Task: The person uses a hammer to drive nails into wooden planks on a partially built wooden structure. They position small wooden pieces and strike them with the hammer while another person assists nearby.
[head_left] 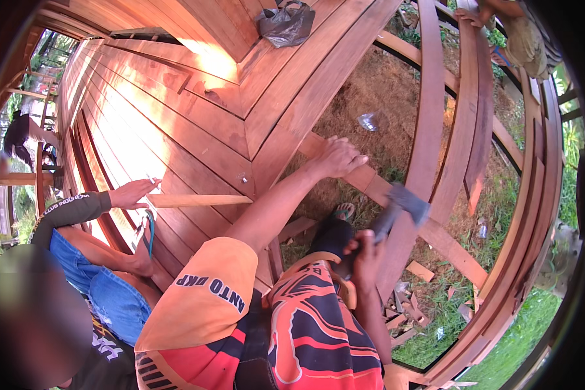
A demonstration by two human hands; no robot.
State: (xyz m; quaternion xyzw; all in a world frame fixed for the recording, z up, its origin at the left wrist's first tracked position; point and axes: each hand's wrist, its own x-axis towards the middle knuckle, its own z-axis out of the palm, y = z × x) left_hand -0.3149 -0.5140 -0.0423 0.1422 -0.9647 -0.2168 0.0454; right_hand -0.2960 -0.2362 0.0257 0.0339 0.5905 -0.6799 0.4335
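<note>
My left hand [337,157] lies over a wooden joist [365,179] beside the corner of the deck, its fingers curled against the wood. My right hand [365,257] is closed round the dark handle of a hammer [406,205]. The grey hammer head is smeared by motion, above a long plank [424,123] that crosses the joist. Below, my sandalled foot [344,211] shows between the timbers.
A co-worker in denim shorts [114,302] sits at left, one hand [133,194] by a wood strip [201,201]. Another person's hand [469,17] touches planks at upper right. A black plastic bag [286,25] lies on the deck [195,127]. Wood offcuts [409,312] litter the ground.
</note>
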